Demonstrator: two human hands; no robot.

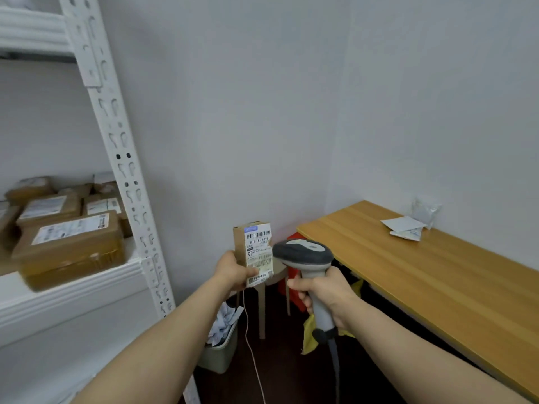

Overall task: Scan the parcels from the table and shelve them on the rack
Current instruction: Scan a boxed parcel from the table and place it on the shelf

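Head view, and we open at the left grip (233,271): fingers curled round the lower end of a small parcel (253,252), thumb lying across the bottom of its label (260,259), box held upright at centre frame. Over to the right grip (323,298), wrapped round the handle of the scanner (303,253), whose grey head sits just beside the parcel's right edge. The barcode (258,235) at the top of the label stands free of the thumb (nice, that's the bit that matters).

How will it handle? My read is light: a slim cardboard carton, carried in one hand with no sign of strain. The walls look stiff enough to take a pinch, and the paper label may be a touch slick. Best hold, I'd say, is low on the narrow sides, barcode uncovered, with no hard squeeze on the broad faces. The step in hand looks like the scan itself, and this box is not yet shelved.

Outward now: the rack (116,141) stands at left of frame, with brown parcels (70,243) stacked on its shelf at lower left. The bench (437,272) runs down the right, with flat white packets (405,227) lying at its far end.
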